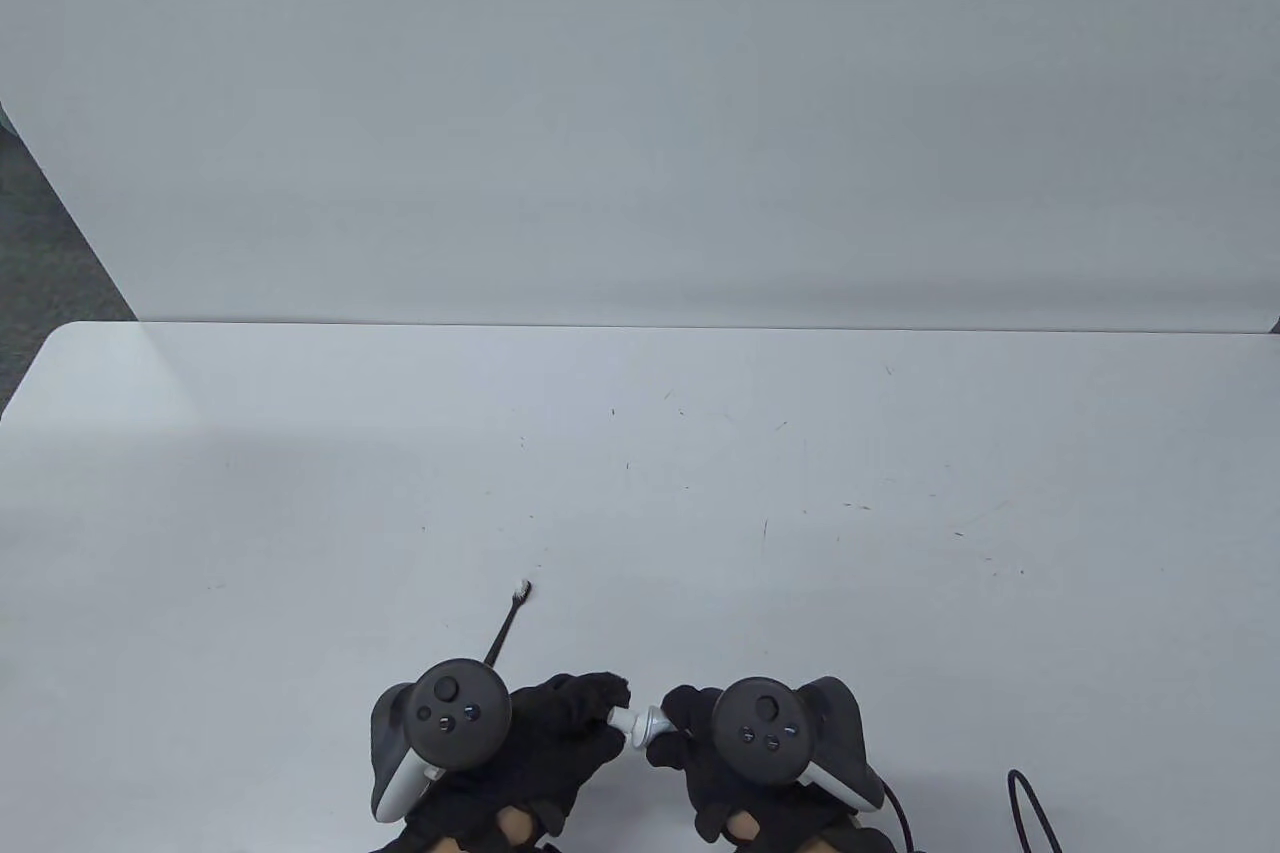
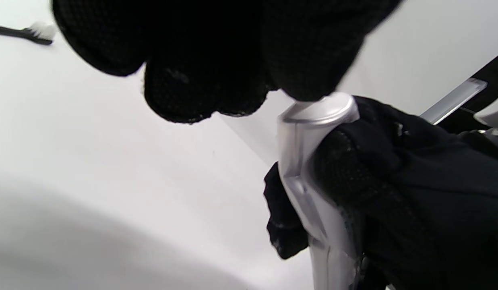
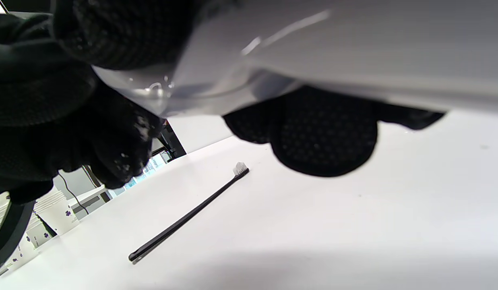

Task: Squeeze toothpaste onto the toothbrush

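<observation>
A white toothpaste tube (image 1: 652, 722) is held between both hands just above the table's front edge. My right hand (image 1: 680, 721) grips the tube's body (image 2: 309, 169), fingers (image 3: 321, 133) wrapped under it. My left hand (image 1: 612, 699) pinches the cap end (image 1: 625, 719), its fingers (image 2: 216, 68) closed over the top of the tube. The left hand also shows in the right wrist view (image 3: 71, 133) at the tube's tip (image 3: 160, 92). A black toothbrush (image 1: 505, 628) with white bristles (image 1: 521, 589) lies on the table beyond the left hand, untouched; it also shows in the wrist views (image 2: 23, 33) (image 3: 188, 217).
The white table (image 1: 640, 493) ends at a white wall panel behind. A black cable (image 1: 1030, 813) lies at the front right. Stacked paper cups (image 3: 55, 209) stand off the table's far left side.
</observation>
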Demonstrator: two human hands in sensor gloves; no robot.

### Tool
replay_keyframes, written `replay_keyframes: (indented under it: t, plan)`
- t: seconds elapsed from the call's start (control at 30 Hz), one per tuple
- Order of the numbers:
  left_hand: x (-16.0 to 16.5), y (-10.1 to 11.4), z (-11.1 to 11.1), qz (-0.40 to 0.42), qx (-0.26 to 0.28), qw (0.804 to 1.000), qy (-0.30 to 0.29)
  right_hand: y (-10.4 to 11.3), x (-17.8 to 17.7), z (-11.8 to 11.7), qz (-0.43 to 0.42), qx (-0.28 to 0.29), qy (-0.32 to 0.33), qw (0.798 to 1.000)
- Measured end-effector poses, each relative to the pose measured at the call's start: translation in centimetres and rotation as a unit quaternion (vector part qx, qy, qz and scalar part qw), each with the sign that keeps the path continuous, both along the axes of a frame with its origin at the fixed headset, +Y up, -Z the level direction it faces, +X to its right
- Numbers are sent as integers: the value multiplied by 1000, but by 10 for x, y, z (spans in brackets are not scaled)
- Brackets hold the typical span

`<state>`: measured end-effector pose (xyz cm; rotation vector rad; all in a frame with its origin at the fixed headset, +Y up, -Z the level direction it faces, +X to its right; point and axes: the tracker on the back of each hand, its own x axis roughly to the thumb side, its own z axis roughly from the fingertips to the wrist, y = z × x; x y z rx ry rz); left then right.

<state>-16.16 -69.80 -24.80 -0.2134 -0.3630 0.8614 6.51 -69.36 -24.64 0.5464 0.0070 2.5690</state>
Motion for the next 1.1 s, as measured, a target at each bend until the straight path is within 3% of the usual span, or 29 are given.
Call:
replay_keyframes:
  t: [0.2, 0.33, 0.47, 0.6, 0.77, 0.93, 1.03, 1.1]
  plan:
    - [-3, -4, 0, 2, -8, 999, 44, 0, -7, 4, 19, 17, 7, 1000]
    - [-1, -1, -1, 19, -2, 1000, -12, 1, -9, 7, 32, 35, 3, 999]
    - [-6, -7, -3, 31, -54, 998, 11, 2, -7, 6, 24, 33, 2, 999]
    - [-6, -9, -3, 27, -47, 998, 28, 3, -11, 9, 33, 43, 7, 998]
    - [0, -3, -3, 35, -33, 998, -39, 2, -12, 10, 52, 57, 6, 997]
    - [-5, -11, -5, 54, -83, 995, -22, 3, -11, 10, 45, 57, 6, 997]
    - [-5, -10, -4, 26, -49, 998, 24, 3, -14, 11, 52, 60, 12, 997]
    - [-3, -6, -4, 16, -49, 999, -11, 3, -15, 12, 56, 63, 16, 996]
